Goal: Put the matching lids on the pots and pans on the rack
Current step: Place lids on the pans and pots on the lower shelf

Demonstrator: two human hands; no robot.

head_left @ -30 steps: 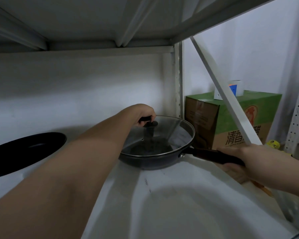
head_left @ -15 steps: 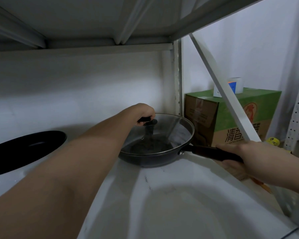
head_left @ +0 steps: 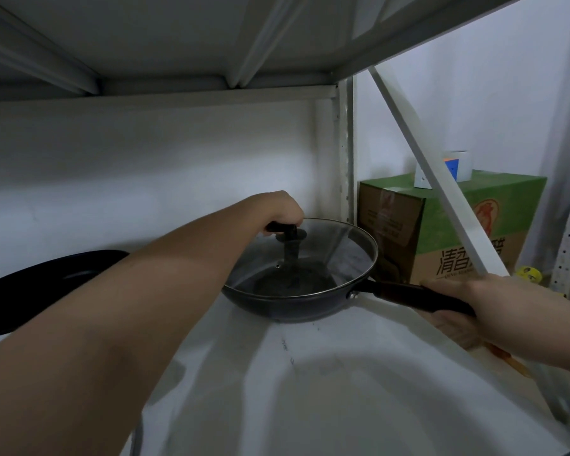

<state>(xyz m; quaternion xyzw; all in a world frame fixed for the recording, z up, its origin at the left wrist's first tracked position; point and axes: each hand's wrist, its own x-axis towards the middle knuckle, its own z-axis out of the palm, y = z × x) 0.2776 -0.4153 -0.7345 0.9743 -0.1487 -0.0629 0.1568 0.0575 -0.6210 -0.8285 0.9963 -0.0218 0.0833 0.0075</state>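
A dark pan (head_left: pixel 297 301) sat far back on the right of the white shelf (head_left: pixel 343 390), with a glass lid (head_left: pixel 323 258) resting on top of it. The left hand (head_left: pixel 277 209) held the lid's black knob (head_left: pixel 285 229) with curled fingers, and the right hand (head_left: pixel 468 307) gripped the pan's long handle (head_left: pixel 408 295). Another black pan (head_left: pixel 30 287) lay on the left, and a green box (head_left: pixel 448 232) stood beyond the rack on the right.

The glass lid (head_left: pixel 313 255) has come down: a second ago its near edge stood tilted above the pan (head_left: pixel 297 304), and now its rim sits level on the pan's rim. The right hand (head_left: pixel 458 311) has slid slightly further up the pan handle (head_left: pixel 408 296).
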